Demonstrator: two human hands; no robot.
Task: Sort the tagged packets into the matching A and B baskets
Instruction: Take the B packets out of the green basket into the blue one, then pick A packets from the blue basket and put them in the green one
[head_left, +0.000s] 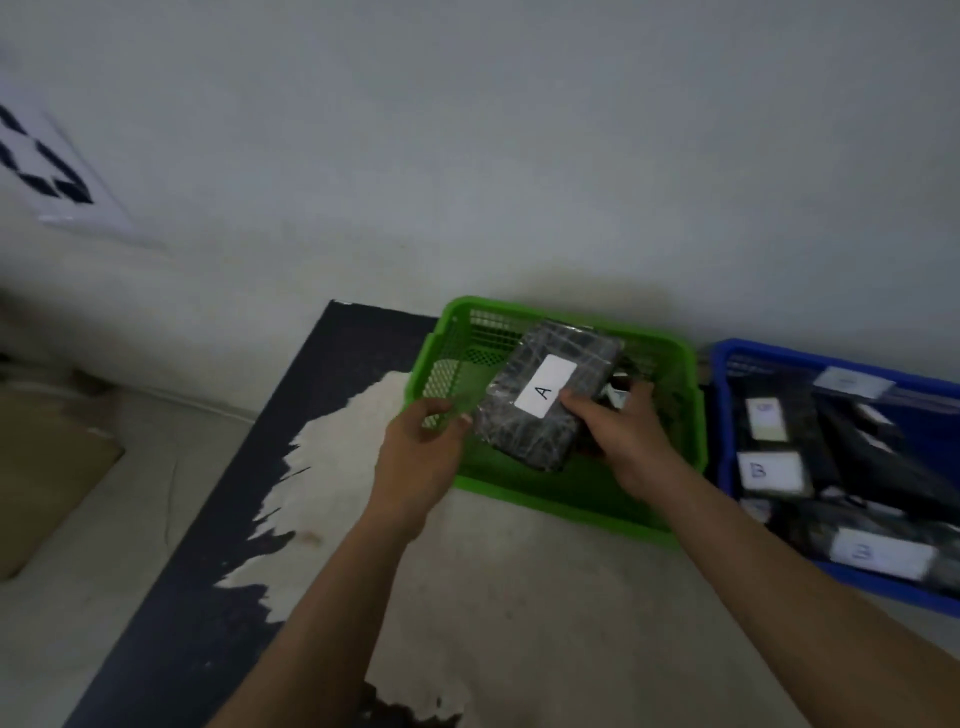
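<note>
A dark wrapped packet (540, 415) with a white tag marked A is held tilted over the green basket (566, 504). My right hand (618, 431) grips its right edge, thumb on top beside the tag. My left hand (421, 452) sits at the packet's left edge with fingers curled, fingertips touching or nearly touching it; the contact is unclear. More dark items lie in the green basket under the packet, mostly hidden. To the right, the blue basket (727, 415) holds several dark packets with white tags, two of them (771, 470) (878, 553) reading B.
Both baskets stand on a worn table top (493, 597) whose dark covering (171, 623) has peeled away to pale patches. A white wall rises right behind the baskets. A brown cardboard piece (41, 467) lies at the left. A printed marker sheet (47, 166) hangs on the wall.
</note>
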